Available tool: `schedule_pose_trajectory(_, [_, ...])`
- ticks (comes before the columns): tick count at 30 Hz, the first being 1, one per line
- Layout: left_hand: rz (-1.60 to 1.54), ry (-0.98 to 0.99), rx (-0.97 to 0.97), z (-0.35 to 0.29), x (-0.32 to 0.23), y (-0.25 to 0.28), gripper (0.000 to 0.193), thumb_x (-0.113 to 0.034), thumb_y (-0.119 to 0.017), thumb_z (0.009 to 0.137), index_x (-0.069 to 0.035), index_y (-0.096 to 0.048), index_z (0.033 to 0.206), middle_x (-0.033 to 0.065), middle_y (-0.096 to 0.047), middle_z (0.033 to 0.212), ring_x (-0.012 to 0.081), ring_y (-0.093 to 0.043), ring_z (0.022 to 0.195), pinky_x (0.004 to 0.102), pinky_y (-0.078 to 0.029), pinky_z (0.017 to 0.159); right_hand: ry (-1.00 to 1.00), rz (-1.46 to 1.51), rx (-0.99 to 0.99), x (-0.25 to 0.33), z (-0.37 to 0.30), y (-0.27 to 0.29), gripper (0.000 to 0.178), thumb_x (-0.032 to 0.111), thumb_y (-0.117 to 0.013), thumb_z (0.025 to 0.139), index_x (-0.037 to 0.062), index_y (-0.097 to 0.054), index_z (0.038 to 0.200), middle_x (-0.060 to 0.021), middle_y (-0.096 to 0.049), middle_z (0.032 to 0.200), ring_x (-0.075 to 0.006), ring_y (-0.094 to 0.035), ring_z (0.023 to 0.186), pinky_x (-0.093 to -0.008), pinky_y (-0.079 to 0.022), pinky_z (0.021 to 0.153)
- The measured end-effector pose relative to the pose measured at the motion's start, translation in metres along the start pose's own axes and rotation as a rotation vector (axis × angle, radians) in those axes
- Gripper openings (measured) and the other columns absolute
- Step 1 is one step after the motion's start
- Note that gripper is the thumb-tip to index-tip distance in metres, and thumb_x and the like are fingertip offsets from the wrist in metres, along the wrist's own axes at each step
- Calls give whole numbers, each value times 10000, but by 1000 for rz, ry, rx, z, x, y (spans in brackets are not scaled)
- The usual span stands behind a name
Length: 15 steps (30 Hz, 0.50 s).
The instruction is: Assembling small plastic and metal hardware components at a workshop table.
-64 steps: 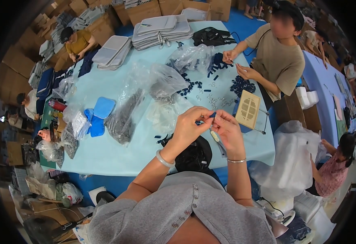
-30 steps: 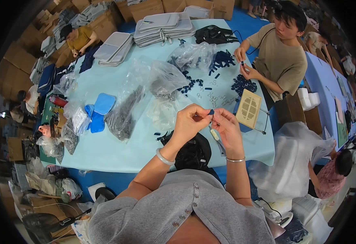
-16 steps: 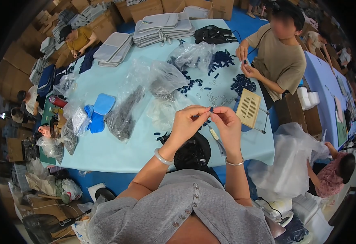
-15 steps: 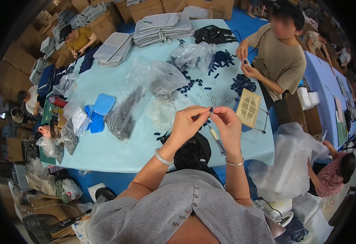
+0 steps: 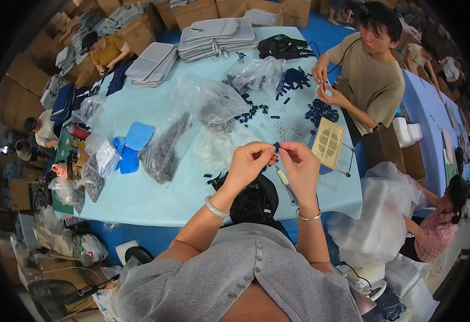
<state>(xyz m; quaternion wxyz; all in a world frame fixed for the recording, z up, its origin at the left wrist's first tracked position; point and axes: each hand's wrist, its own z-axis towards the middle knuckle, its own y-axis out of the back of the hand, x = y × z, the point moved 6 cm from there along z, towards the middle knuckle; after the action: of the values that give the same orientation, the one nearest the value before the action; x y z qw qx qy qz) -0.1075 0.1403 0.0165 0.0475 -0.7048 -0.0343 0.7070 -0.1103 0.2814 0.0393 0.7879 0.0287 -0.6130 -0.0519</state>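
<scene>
The left hand (image 5: 250, 162) and right hand (image 5: 300, 163) meet, fingertips pinching a small dark-blue fabric strip (image 5: 276, 146) above the near side of the pale-blue covered worktop (image 5: 138, 203). Neither hand is clearly nearer; its long axis is too small to tell.

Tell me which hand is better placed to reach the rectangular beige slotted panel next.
Right, probably: the right hand is nearer the beige slotted panel, the left hand farther across. Both pinch a small dark-blue strip, so the right would have to release it first.
</scene>
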Motion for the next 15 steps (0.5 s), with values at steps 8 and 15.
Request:
schedule_pose_trajectory(8, [120,-115,6,-4,-14,-4,105,-31,-582,837,41,-641,885,71,-619,799,104,-603,685,209,-481,606,92,-211,55,19,1,4,149,16,-643,763,-12,-652,909,-133,-659,801,-172,-650,656,-244,-507,596])
schedule_pose_trajectory(15, [340,-178,-60,-8,-21,-3,99,-37,-607,809,15,-647,883,84,-619,773,126,-593,632,235,-462,557,114,-189,117,14,3,3,149,15,-644,758,-14,-652,904,-136,-655,794,-183,-647,650,-245,-505,595])
